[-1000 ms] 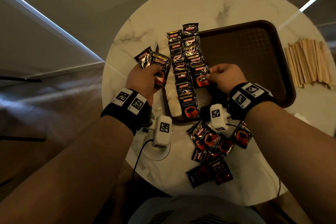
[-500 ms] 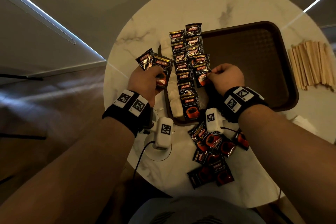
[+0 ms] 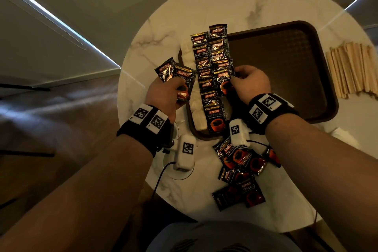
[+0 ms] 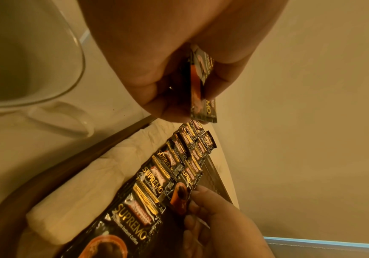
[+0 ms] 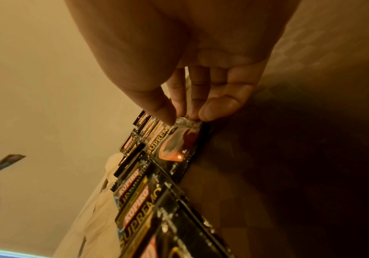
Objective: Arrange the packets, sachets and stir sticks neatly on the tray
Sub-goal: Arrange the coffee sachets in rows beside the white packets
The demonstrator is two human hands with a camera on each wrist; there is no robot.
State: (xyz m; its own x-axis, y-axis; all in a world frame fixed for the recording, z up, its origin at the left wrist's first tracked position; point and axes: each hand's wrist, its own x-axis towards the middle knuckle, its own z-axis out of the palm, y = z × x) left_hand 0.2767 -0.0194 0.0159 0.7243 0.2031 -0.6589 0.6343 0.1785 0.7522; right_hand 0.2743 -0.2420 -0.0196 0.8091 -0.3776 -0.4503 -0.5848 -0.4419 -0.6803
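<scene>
My right hand (image 3: 250,84) pinches a black foil coffee packet (image 3: 224,82) into the second row on the brown plastic tray (image 3: 319,96). My left hand (image 3: 165,96) grips two spare packets (image 3: 176,75). A loose pile of packets (image 3: 239,172) below my right wrist and the wooden stir sticks (image 3: 351,69) beyond the tray to the right remain.

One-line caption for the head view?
Right hand lays a coffee packet on the tray; left hand holds two more.
</scene>
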